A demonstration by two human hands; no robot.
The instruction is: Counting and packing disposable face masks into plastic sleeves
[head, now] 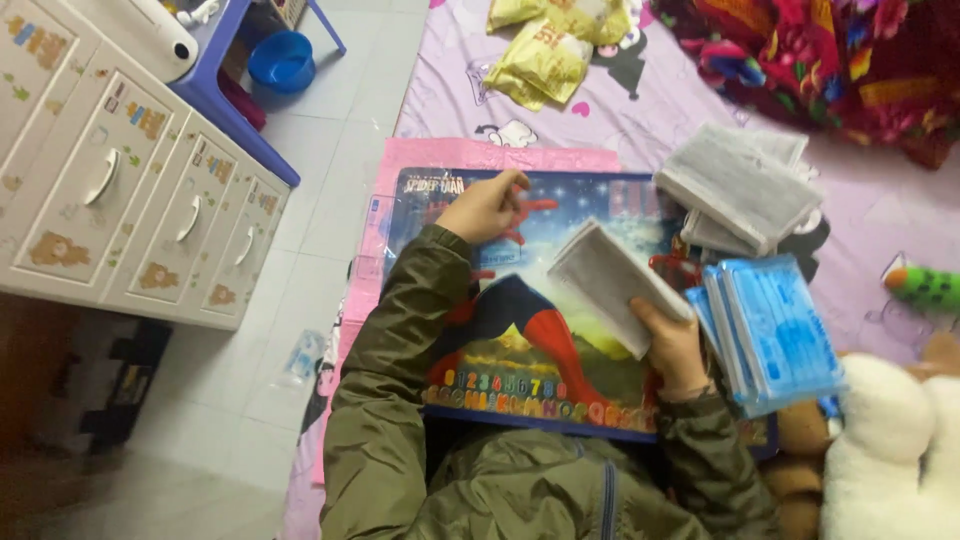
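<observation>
Right hand (pixel 672 345) grips grey mask stack (pixel 612 283) at lower end, above board (pixel 560 330). Left hand (pixel 487 207) loosely curled, resting on board. Stack likely light, soft, slippery; best pinched across short edge.

A board (pixel 520 330) lies on the bedsheet (pixel 640 110) — mask stacks (pixel 745 185) at its right, drawers (pixel 130 170) left.

Two hands, left (pixel 487 208) and right (pixel 672 345); one picture board (pixel 520 330); three stacks of masks, namely one grey stack held (pixel 610 283), one grey pile (pixel 745 190) and one blue stack (pixel 775 335); two yellow packets (pixel 550 45); one blue bowl (pixel 282 60); four cabinet drawers (pixel 150 180).
</observation>
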